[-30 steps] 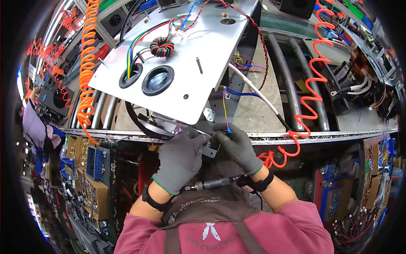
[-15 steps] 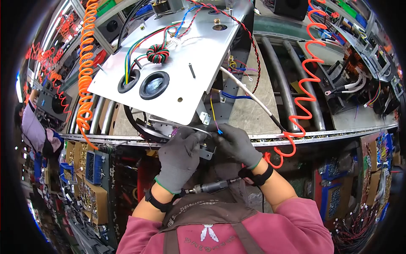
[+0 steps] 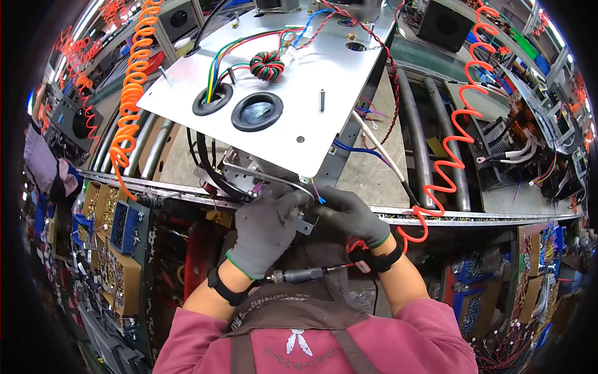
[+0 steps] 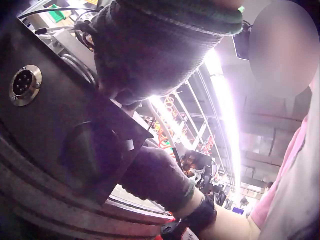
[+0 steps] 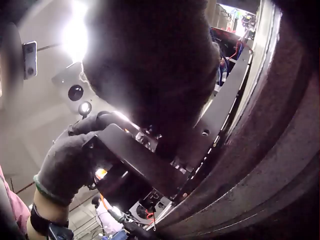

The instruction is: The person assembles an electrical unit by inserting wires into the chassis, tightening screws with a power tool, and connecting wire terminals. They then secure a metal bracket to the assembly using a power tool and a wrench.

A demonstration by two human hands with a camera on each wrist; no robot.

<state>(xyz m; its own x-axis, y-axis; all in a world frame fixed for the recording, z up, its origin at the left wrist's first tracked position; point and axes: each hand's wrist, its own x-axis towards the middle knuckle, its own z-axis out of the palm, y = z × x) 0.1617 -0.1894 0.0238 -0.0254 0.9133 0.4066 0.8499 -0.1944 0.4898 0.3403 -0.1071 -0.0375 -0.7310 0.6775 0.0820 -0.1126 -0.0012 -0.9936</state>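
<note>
Both gloved hands work at the front of a metal chassis, below its silver plate (image 3: 277, 134). My left hand (image 3: 265, 221) has its fingers curled over the top edge of the black front panel (image 4: 45, 115), gripping it. Close beside it, my right hand (image 3: 352, 215) reaches in behind a small metal bracket (image 3: 304, 225). The right fingertips are hidden, and I cannot tell what they hold. Blue-ended wire terminals (image 3: 321, 200) stick out between the hands. A round multi-pin socket (image 4: 22, 85) sits in the front panel.
On the plate are a red-green wire coil (image 3: 266, 66) and a black rubber grommet (image 3: 256, 112). Orange coiled hoses (image 3: 134, 93) hang at both sides. A grey pen-shaped power tool (image 3: 299, 275) lies across near the apron. Parts bins (image 3: 126, 227) flank the person. Steel rollers (image 3: 416, 143) run at right.
The head view has shifted; the plate now appears farther right and covers most of the yellow wire. Both hands stay close together at the chassis front.
</note>
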